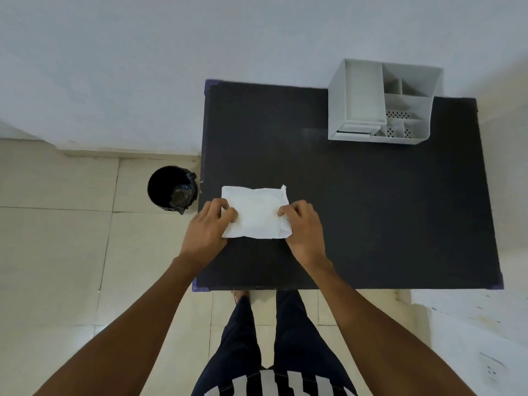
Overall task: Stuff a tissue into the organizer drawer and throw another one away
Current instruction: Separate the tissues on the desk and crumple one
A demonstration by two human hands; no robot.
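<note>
A white tissue (255, 211) lies flat on the left part of the black table (357, 210). My left hand (207, 231) pinches its left edge with curled fingers. My right hand (303, 227) pinches its right edge the same way. A light grey desk organizer (383, 102) stands at the table's far right, with several open compartments on top and a small drawer (358, 132) at its lower front left, slightly pulled out. A black waste bin (172, 188) lined with a black bag stands on the floor just left of the table.
The table backs onto a pale wall (200, 52). Beige floor tiles (57, 252) spread to the left and below. My legs in dark trousers (274, 338) stand at the table's near edge. A white surface (480, 324) sits at the lower right.
</note>
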